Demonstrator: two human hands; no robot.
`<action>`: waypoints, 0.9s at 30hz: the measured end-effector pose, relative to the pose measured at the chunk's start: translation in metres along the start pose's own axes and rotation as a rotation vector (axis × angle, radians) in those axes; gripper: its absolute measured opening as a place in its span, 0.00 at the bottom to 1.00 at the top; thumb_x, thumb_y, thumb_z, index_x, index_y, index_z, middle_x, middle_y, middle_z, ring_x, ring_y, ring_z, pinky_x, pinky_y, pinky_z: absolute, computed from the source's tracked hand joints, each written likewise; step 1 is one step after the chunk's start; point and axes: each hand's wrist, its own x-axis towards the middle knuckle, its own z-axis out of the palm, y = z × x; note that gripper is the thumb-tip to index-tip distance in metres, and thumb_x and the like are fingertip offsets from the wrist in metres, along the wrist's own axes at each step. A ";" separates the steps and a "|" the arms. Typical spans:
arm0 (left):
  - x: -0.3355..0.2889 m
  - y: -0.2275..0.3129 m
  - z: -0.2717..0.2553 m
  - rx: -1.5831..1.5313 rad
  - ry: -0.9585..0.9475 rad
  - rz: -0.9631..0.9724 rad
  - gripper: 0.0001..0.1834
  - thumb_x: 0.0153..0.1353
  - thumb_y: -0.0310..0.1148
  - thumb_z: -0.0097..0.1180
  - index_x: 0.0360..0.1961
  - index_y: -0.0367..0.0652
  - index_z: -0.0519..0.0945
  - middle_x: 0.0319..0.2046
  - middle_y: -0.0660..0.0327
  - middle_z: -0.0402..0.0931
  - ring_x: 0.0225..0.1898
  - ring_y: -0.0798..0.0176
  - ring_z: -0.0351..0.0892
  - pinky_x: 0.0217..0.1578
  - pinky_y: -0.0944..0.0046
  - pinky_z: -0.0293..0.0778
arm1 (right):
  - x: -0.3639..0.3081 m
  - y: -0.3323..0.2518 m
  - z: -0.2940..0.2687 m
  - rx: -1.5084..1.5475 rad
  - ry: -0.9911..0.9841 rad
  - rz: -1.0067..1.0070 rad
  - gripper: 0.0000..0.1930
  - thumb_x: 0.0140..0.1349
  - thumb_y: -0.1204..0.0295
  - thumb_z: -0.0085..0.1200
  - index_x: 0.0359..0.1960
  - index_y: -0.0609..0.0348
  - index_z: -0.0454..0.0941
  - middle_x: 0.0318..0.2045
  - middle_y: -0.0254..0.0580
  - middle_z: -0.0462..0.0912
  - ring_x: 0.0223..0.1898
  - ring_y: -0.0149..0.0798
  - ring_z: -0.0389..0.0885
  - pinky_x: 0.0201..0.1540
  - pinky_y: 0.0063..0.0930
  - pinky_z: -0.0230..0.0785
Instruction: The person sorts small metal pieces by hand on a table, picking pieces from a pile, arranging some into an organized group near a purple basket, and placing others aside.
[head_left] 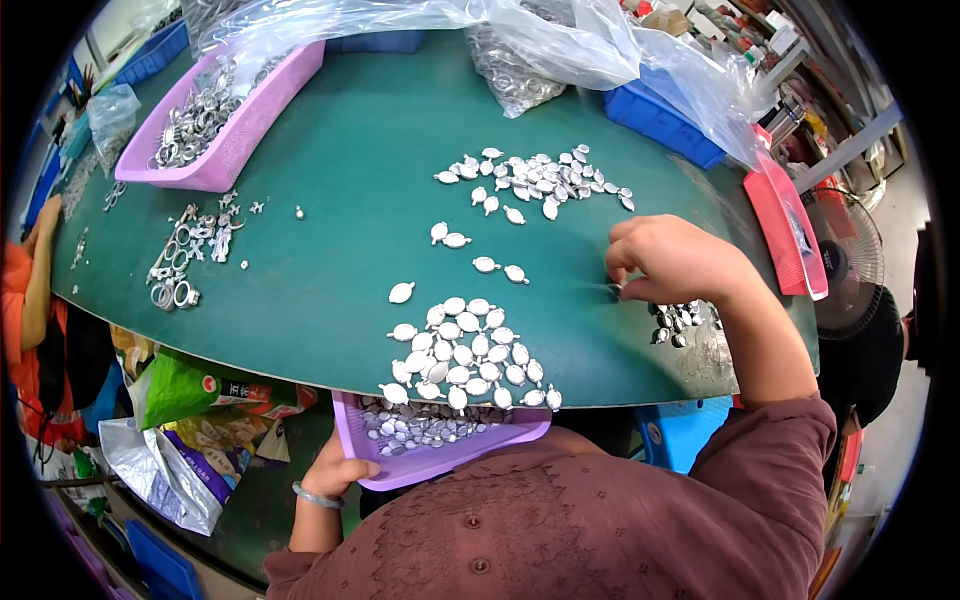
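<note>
My left hand (338, 470) grips the left side of a purple plastic basket (440, 462), thumb over its rim. The basket sits against the table's near edge and holds many small oval metal pieces (420, 425). Just above it on the table lies a heap of silvery oval pieces with little end tabs (465, 350). My right hand (665, 262) is over the right part of the table, fingers curled together and pointing down. Something small and dark shows at its fingertips, too hidden to name. Beside that wrist lie several dark, shiny pieces (680, 320).
More oval pieces (550, 180) are scattered farther back on the green table (350, 130). A pink basket (225, 150) of metal parts stands back left, with loose rings and fittings (185, 250) before it. Blue (665, 115) and red trays (785, 225) line the right. Another person's arm (40, 270) reaches in at left.
</note>
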 end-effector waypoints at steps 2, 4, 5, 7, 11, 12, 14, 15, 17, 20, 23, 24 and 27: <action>0.000 0.003 0.002 0.006 -0.003 -0.012 0.52 0.32 0.28 0.58 0.62 0.33 0.47 0.55 0.54 0.60 0.55 0.57 0.61 0.56 0.59 0.57 | -0.007 0.003 -0.006 -0.008 -0.050 -0.010 0.07 0.45 0.69 0.58 0.23 0.58 0.76 0.26 0.41 0.76 0.32 0.45 0.75 0.35 0.36 0.67; 0.003 0.003 0.002 -0.005 -0.020 -0.019 0.52 0.32 0.28 0.58 0.62 0.33 0.47 0.55 0.54 0.60 0.55 0.57 0.61 0.57 0.59 0.57 | 0.006 0.007 -0.002 0.045 0.120 0.036 0.08 0.46 0.68 0.58 0.23 0.59 0.75 0.25 0.42 0.76 0.31 0.46 0.75 0.35 0.36 0.67; 0.003 0.002 0.001 -0.016 -0.024 -0.022 0.52 0.32 0.28 0.58 0.62 0.33 0.47 0.55 0.54 0.59 0.56 0.57 0.60 0.57 0.59 0.56 | 0.017 0.007 0.003 0.096 0.290 0.069 0.10 0.47 0.67 0.59 0.23 0.60 0.75 0.24 0.44 0.77 0.30 0.47 0.75 0.34 0.36 0.67; 0.003 0.001 0.001 -0.016 -0.021 -0.024 0.52 0.32 0.28 0.58 0.62 0.33 0.47 0.55 0.54 0.59 0.56 0.58 0.60 0.57 0.60 0.56 | 0.038 0.001 0.013 0.194 0.410 0.090 0.10 0.47 0.67 0.59 0.23 0.61 0.74 0.24 0.45 0.76 0.30 0.47 0.75 0.34 0.37 0.67; 0.003 -0.003 -0.003 -0.007 -0.035 -0.009 0.52 0.32 0.28 0.58 0.62 0.33 0.47 0.55 0.55 0.59 0.56 0.58 0.60 0.56 0.60 0.57 | 0.059 -0.003 0.021 0.219 0.517 0.182 0.11 0.48 0.67 0.59 0.23 0.62 0.74 0.24 0.47 0.77 0.30 0.48 0.75 0.33 0.38 0.66; 0.002 -0.003 -0.004 -0.007 -0.031 -0.010 0.52 0.32 0.28 0.58 0.62 0.33 0.47 0.55 0.55 0.59 0.56 0.58 0.60 0.56 0.60 0.57 | 0.059 -0.002 0.021 0.243 0.506 0.193 0.09 0.49 0.69 0.57 0.22 0.63 0.74 0.24 0.47 0.77 0.30 0.48 0.76 0.34 0.38 0.67; 0.001 -0.002 -0.002 -0.007 -0.005 -0.029 0.53 0.31 0.28 0.59 0.62 0.33 0.47 0.55 0.55 0.58 0.56 0.58 0.59 0.57 0.60 0.56 | 0.057 -0.002 0.020 0.233 0.500 0.160 0.08 0.50 0.70 0.55 0.23 0.63 0.75 0.24 0.48 0.78 0.29 0.49 0.76 0.34 0.37 0.67; 0.000 0.000 0.000 -0.011 -0.004 -0.031 0.53 0.31 0.28 0.59 0.62 0.33 0.47 0.55 0.55 0.58 0.56 0.58 0.59 0.57 0.60 0.56 | 0.056 -0.001 0.020 0.222 0.498 0.130 0.06 0.50 0.72 0.54 0.23 0.63 0.76 0.24 0.48 0.78 0.29 0.49 0.76 0.34 0.37 0.68; 0.001 0.005 0.003 -0.004 0.005 -0.022 0.54 0.31 0.29 0.60 0.62 0.33 0.46 0.56 0.55 0.58 0.57 0.58 0.59 0.57 0.60 0.55 | 0.053 0.005 0.023 0.242 0.520 0.101 0.06 0.51 0.73 0.52 0.24 0.63 0.76 0.24 0.49 0.78 0.29 0.49 0.76 0.33 0.37 0.68; 0.002 0.000 -0.002 0.017 0.001 -0.030 0.54 0.31 0.29 0.61 0.62 0.33 0.46 0.57 0.55 0.57 0.57 0.57 0.58 0.57 0.60 0.55 | 0.050 0.003 0.023 0.313 0.515 0.098 0.05 0.51 0.75 0.51 0.26 0.64 0.77 0.25 0.50 0.78 0.30 0.50 0.76 0.34 0.37 0.68; 0.002 -0.004 -0.004 0.014 -0.010 -0.017 0.54 0.31 0.29 0.61 0.62 0.33 0.46 0.57 0.54 0.57 0.57 0.57 0.59 0.57 0.59 0.55 | 0.050 0.002 0.023 0.376 0.491 0.135 0.05 0.52 0.75 0.50 0.27 0.64 0.77 0.26 0.50 0.79 0.31 0.50 0.77 0.35 0.37 0.68; 0.002 -0.004 -0.004 0.013 -0.010 -0.017 0.54 0.31 0.29 0.61 0.62 0.33 0.46 0.57 0.54 0.57 0.57 0.57 0.59 0.57 0.59 0.55 | 0.050 0.002 0.023 0.390 0.495 0.143 0.05 0.52 0.75 0.49 0.27 0.64 0.77 0.26 0.50 0.79 0.31 0.50 0.77 0.35 0.37 0.68; 0.003 -0.003 -0.003 0.001 -0.028 -0.001 0.54 0.32 0.29 0.61 0.62 0.33 0.46 0.57 0.54 0.57 0.57 0.57 0.59 0.58 0.59 0.55 | 0.053 0.002 0.026 0.335 0.528 0.146 0.06 0.53 0.76 0.49 0.28 0.63 0.77 0.27 0.51 0.79 0.32 0.51 0.77 0.37 0.37 0.68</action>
